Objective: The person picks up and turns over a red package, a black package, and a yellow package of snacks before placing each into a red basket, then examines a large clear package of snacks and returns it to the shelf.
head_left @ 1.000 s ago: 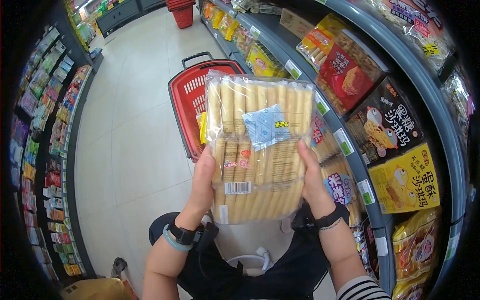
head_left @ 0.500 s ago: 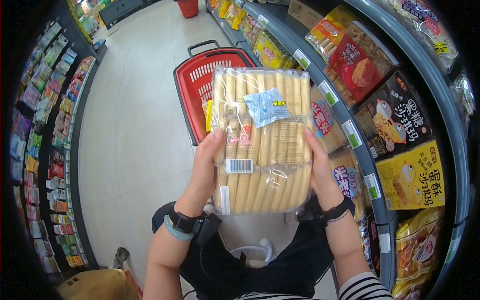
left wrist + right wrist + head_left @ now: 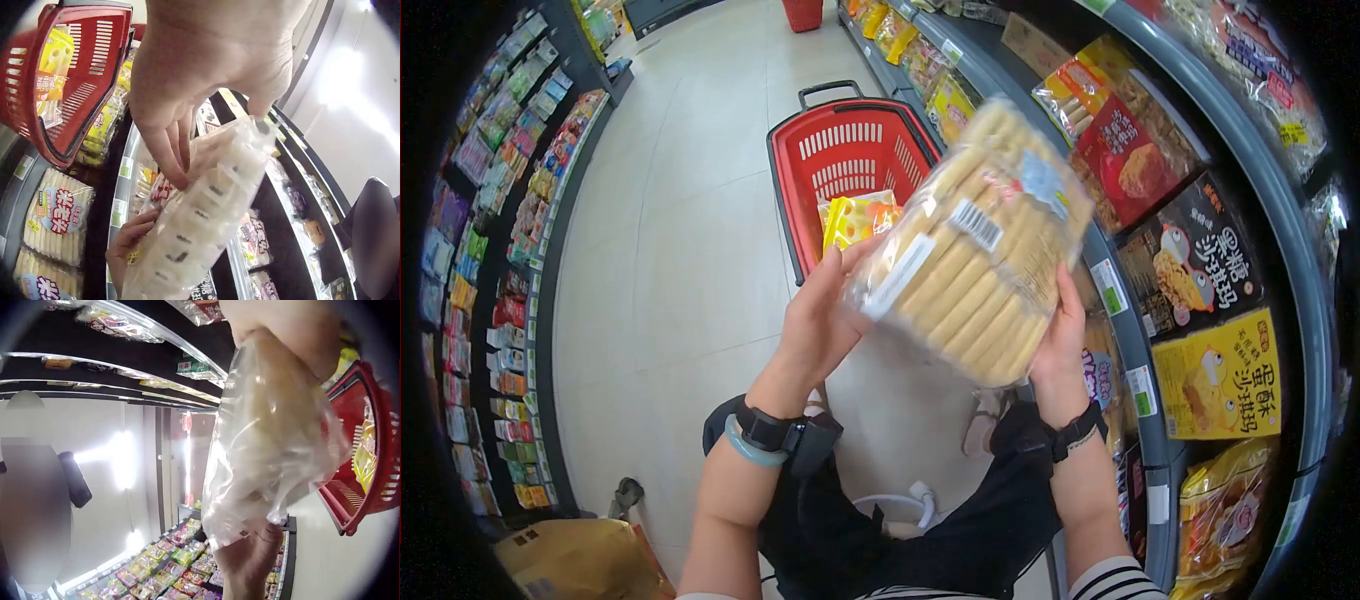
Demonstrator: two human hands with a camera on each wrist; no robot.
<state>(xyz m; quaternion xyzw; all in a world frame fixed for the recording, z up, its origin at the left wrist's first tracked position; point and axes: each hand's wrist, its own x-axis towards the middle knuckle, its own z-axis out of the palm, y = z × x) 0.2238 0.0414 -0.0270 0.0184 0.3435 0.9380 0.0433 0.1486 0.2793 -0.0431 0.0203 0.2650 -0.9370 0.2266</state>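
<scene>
A clear plastic bag of long pale-yellow snack rolls [image 3: 975, 290] is held up in front of the body, tilted, with its printed barcode side facing the head camera. My left hand [image 3: 815, 310] grips the bag's lower left corner, thumb on top. On the opposite edge my right hand [image 3: 1060, 335] holds it, thumb along the side. In the left wrist view the bag's narrow end [image 3: 200, 219] hangs below my left hand [image 3: 206, 69]. Crinkled film of the bag [image 3: 262, 437] fills the middle of the right wrist view, beneath my right hand [image 3: 287, 331].
Ahead on the floor stands a red shopping basket [image 3: 785, 200] with a yellow packet [image 3: 855, 220] inside. Shelves on the right carry a yellow box [image 3: 1220, 375], a black box [image 3: 1185, 255] and more roll bags. Across the aisle is another stocked shelf [image 3: 510, 290]; a brown bag [image 3: 585, 560] sits lower left.
The bag has turned from upright to slanting, its top leaning right, and its lower left corner has risen with my left hand. The yellow packet in the basket has come into fuller view.
</scene>
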